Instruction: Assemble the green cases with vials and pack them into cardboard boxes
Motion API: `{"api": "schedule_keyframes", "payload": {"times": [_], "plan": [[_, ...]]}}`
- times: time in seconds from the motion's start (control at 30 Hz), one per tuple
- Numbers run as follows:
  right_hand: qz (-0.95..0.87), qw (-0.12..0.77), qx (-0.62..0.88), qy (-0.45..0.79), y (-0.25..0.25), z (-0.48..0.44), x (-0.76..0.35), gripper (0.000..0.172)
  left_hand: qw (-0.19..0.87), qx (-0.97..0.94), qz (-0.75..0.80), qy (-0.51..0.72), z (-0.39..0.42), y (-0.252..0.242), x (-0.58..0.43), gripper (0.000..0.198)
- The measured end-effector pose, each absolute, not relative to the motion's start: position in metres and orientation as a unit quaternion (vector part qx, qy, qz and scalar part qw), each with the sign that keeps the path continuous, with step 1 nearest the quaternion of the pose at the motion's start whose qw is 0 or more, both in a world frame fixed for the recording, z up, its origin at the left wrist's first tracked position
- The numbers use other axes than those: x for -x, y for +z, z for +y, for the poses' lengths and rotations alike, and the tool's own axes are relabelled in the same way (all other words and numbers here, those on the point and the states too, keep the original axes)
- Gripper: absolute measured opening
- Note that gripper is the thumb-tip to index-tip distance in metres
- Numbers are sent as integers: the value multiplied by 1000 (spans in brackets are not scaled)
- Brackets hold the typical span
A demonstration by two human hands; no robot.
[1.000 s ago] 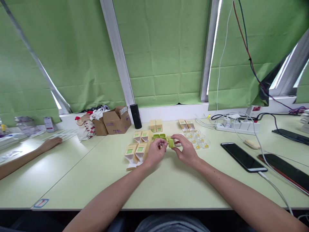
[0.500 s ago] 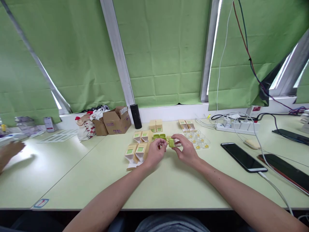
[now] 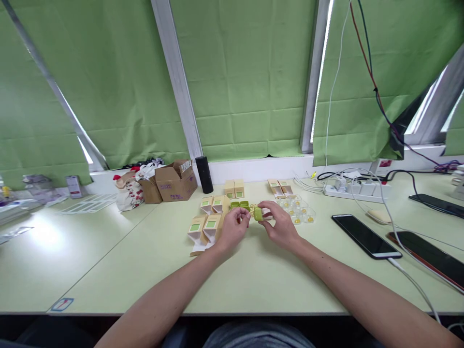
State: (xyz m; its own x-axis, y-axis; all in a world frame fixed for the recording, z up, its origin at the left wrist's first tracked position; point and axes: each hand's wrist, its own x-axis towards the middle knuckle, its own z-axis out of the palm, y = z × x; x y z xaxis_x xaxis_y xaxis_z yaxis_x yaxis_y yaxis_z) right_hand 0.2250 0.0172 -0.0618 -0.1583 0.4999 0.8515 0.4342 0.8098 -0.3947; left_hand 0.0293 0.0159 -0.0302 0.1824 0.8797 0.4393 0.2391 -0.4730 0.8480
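Observation:
My right hand (image 3: 282,227) grips a small green case (image 3: 258,214) between thumb and fingers, above the table. Just left of it, my left hand (image 3: 233,229) has its fingertips pinched together; whatever they may hold is hidden or too small to name. Behind the hands lie more small green containers (image 3: 239,205), with several small pale-yellow pieces (image 3: 253,207) beside them. Open cardboard boxes with green labels (image 3: 211,224) stand close to my left hand. To the right of my right hand rests a clear plastic tray (image 3: 300,210) with yellow spots in its cups.
Small closed cartons (image 3: 234,188) and opened ones (image 3: 280,188) stand farther back. A black cylinder (image 3: 204,175) and a brown cardboard box (image 3: 176,181) are by the wall. At right are a phone (image 3: 365,235) on a cable and a white power strip (image 3: 355,190).
Another person's hand at the far left has gone out of view. My two hands and the green case have hardly moved.

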Motion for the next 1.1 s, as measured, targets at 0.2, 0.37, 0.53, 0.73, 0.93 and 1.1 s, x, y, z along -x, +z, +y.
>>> {"api": "schedule_keyframes", "payload": {"times": [0.2,0.37,0.53,0.73,0.93,1.1], "plan": [[-755,575,312,38,-63,18,-226,46,328,-693,402,500,15,-29,-28,19],[-756,572,315,29,-63,18,-226,46,341,-675,406,514,19,-33,-27,22],[-759,564,324,16,-60,16,-226,49,283,-664,425,546,27,-39,-24,14],[-771,553,314,7,-55,11,-228,55,142,-727,386,550,20,-39,-21,23],[-788,534,305,-32,-53,9,-226,60,70,-788,334,513,11,-37,-24,48],[-800,530,276,-62,-54,12,-227,42,68,-798,323,504,13,-38,-23,49]]}}
